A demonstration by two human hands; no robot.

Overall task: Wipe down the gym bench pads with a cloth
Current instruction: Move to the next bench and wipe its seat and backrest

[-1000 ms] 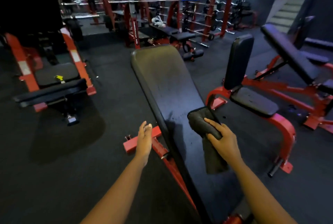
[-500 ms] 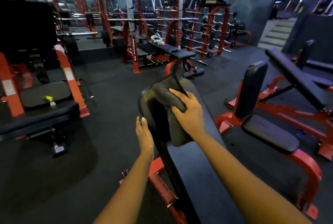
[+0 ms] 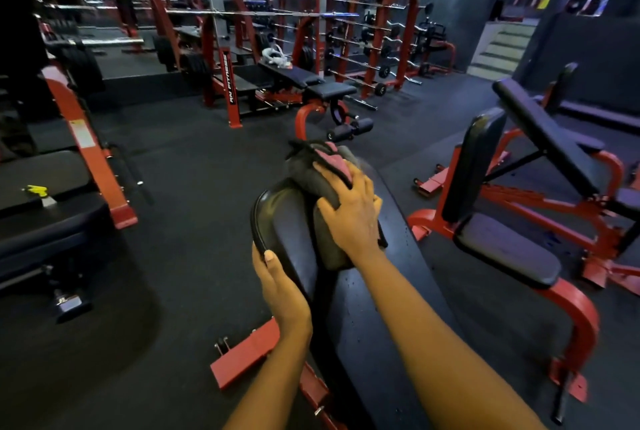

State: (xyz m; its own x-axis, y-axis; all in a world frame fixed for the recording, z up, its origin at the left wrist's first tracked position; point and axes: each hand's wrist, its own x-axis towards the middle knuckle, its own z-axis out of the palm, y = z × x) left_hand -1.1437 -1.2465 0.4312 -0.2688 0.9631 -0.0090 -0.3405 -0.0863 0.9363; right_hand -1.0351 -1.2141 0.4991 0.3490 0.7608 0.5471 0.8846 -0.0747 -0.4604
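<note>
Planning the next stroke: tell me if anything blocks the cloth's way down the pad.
Nothing visible does. The right hand presses the cloth on the far end of the pad; the left hand grips only its left edge, beside the path.

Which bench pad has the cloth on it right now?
The long pad straight ahead: the right hand presses the cloth on its far end, the left hand grips its edge.

Black bench pad, dark cloth atop
</note>
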